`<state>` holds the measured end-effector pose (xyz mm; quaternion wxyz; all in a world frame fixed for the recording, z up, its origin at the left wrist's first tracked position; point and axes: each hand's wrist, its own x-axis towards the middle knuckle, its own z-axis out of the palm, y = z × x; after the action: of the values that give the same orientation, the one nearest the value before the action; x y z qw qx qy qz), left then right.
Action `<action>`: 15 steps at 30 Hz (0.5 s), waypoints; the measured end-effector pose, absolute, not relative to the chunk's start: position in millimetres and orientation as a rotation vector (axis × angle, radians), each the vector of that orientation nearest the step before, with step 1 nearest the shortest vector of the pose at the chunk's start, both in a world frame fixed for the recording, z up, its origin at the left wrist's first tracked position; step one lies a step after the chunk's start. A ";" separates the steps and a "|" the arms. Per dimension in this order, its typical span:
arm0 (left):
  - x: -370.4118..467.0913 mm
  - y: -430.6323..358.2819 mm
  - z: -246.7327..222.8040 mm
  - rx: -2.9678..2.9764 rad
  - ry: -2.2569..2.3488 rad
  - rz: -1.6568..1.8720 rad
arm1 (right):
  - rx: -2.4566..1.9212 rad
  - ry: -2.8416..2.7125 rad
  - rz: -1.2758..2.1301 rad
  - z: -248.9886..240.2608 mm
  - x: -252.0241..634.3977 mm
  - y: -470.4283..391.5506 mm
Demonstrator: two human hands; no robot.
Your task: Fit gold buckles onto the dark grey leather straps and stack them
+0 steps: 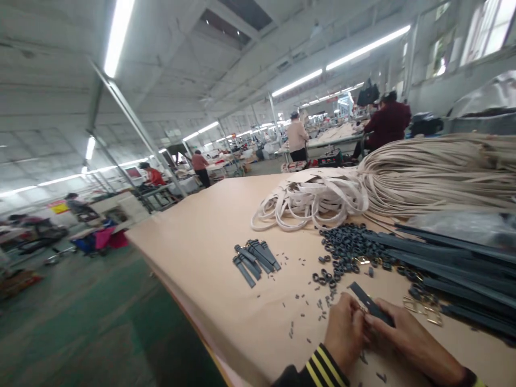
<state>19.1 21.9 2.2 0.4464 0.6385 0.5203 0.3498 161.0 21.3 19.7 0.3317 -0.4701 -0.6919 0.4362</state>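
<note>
At the lower right of the head view, my right hand (409,333) pinches a short dark strap (371,304) with a small hole in it. My left hand (344,329) is closed beside it, its fingertips on a small gold buckle (362,308) against the strap; the fingers hide most of the buckle. Just beyond my hands lies a heap of small dark loops (349,242). Gold buckles (427,312) lie to the right of my right hand. Farther left is a small pile of dark straps with buckles (256,258).
Long dark strips (455,250) lie on the table (201,231) at right, near a clear plastic bag (463,228). Behind them are looped white straps (310,201) and a thick bundle of beige cords (435,172). Small dark scraps are scattered about. Several people work at other tables.
</note>
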 end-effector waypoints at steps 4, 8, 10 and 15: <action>20.2 13.3 -5.7 1.529 1.358 0.931 | -1.190 -1.901 1.160 18.7 160.6 19.5; 16.5 6.3 1.1 1.681 1.379 0.896 | -1.252 -1.903 1.077 19.1 160.8 18.6; 13.6 4.4 9.4 1.831 1.364 0.875 | -1.286 -1.902 1.022 19.1 161.0 18.5; 5.1 5.2 27.6 2.129 1.225 0.755 | -1.262 -1.892 0.980 16.7 161.6 19.0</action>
<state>5.1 5.2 27.6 0.2821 0.7949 0.4572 0.2819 161.6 19.0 16.7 0.3267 -0.4815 -0.7222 0.3740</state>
